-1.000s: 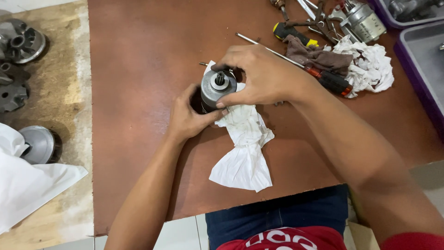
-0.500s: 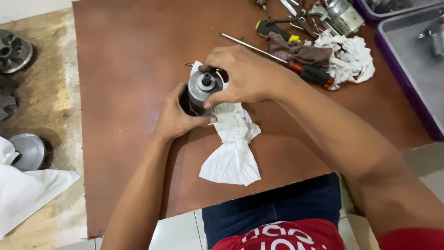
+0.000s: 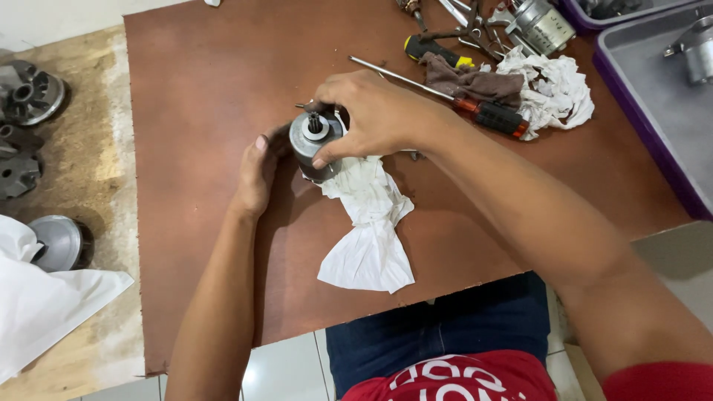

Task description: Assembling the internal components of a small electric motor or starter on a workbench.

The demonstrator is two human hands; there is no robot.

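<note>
Clutter around brown board [image 3: 208, 82]
Screwdriver [image 3: 445, 93], brown rag [image 3: 475, 83], crumpled white rag [image 3: 553, 89] and pliers [image 3: 468, 26] are laid top right; purple tray [image 3: 646, 96] is seen right; metal parts [image 3: 26, 93] are scattered left.

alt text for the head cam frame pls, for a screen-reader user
Both hands hold a small grey cylindrical motor upright on a brown board: left hand steadies its side, right hand grips its top. A white rag lies beneath; a screwdriver lies behind.
</note>
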